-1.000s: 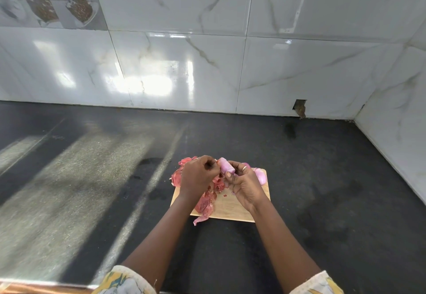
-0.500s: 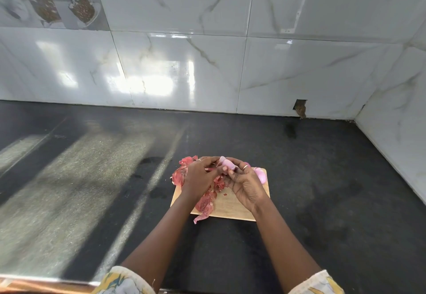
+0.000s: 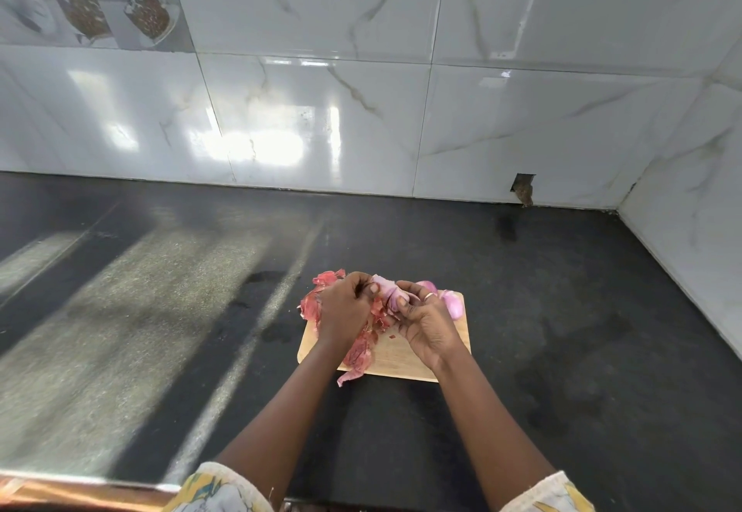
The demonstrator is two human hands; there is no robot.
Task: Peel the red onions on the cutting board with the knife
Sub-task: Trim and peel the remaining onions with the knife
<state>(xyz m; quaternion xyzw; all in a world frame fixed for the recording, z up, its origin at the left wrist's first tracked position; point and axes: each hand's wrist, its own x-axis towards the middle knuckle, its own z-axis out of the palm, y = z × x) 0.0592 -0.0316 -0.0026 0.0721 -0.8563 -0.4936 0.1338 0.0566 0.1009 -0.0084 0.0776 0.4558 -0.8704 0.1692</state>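
A small wooden cutting board (image 3: 405,359) lies on the dark counter. Above it both hands meet around a pale pink peeled onion (image 3: 386,290). My left hand (image 3: 344,308) has curled fingers against the onion's left side. My right hand (image 3: 427,320), with a ring on one finger, pinches the onion from the right. Two more peeled onions (image 3: 451,302) sit at the board's far right corner. A heap of red onion skins (image 3: 363,345) covers the board's left part, one strip hanging over the near edge. No knife shows in view.
The black counter (image 3: 562,330) stretches all around the board, with sunlit streaks on the left. White marble tiles form the back wall (image 3: 361,109) and the right wall, with a small hole (image 3: 524,188) near the corner. The counter's near edge runs along the bottom left.
The hands have stayed over the board and shifted their hold on the onion slightly; the left fingers have closed in nearer to the right hand.
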